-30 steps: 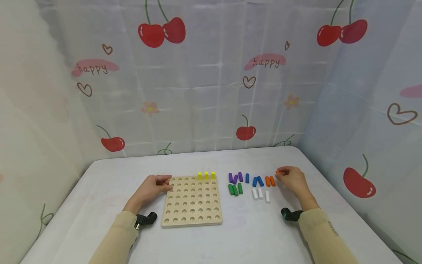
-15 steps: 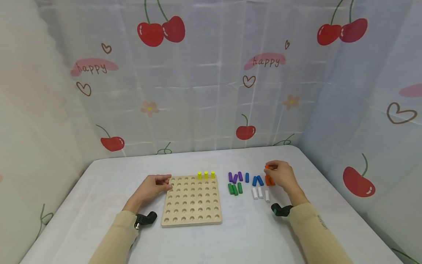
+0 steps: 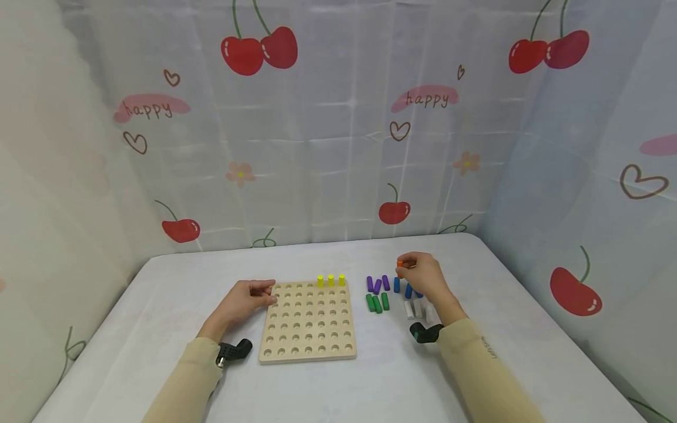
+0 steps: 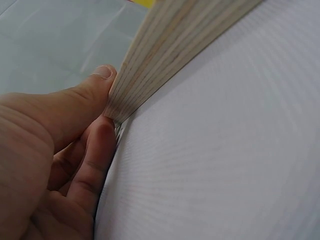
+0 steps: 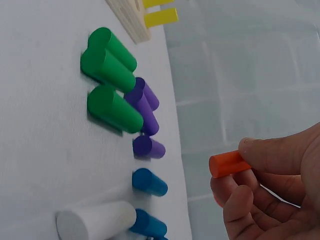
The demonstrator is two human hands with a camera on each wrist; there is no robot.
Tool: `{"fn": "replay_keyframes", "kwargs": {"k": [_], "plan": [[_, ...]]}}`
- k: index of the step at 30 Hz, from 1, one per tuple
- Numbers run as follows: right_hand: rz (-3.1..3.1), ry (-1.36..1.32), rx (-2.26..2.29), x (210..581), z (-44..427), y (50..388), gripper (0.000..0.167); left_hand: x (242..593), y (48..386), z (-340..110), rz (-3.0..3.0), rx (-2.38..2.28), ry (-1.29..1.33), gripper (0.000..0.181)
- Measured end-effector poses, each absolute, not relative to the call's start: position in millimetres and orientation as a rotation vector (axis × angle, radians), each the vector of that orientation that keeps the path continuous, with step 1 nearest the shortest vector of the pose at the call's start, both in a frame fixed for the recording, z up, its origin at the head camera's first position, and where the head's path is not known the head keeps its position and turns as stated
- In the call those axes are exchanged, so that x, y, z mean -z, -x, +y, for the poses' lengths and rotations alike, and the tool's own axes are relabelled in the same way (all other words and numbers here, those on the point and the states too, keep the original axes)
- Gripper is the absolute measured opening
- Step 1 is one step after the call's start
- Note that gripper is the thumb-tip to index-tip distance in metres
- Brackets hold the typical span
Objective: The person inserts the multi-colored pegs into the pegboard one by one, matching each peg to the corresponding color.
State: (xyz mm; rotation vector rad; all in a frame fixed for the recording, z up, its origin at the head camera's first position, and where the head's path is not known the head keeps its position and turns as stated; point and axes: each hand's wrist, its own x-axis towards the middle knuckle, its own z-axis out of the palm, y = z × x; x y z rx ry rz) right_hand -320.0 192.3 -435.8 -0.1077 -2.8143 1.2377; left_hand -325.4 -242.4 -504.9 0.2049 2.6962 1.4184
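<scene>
The wooden board with rows of round holes lies on the table, three yellow pegs upright along its far edge. My left hand holds the board's far left corner; in the left wrist view the thumb is on its top edge and fingers are at its side. My right hand pinches an orange peg between thumb and fingers, raised above the blue pegs. Purple pegs and green pegs lie right of the board.
White pegs lie on the table, partly beneath my right wrist. A printed curtain hangs behind the table. Each wrist wears a black camera.
My right hand has moved left with the orange peg, from beyond the other orange pegs to above the blue ones. The two orange pegs on the table are now hidden. My left hand stays put.
</scene>
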Motion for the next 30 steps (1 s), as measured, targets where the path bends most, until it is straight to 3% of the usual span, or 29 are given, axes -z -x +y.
{"fn": "replay_keyframes", "kwargs": {"k": [30], "plan": [[-2.839, -0.148, -1.358, 433, 78, 314, 0.023, 503, 325, -242, 2.689, -1.425, -0.243, 0.053]]}}
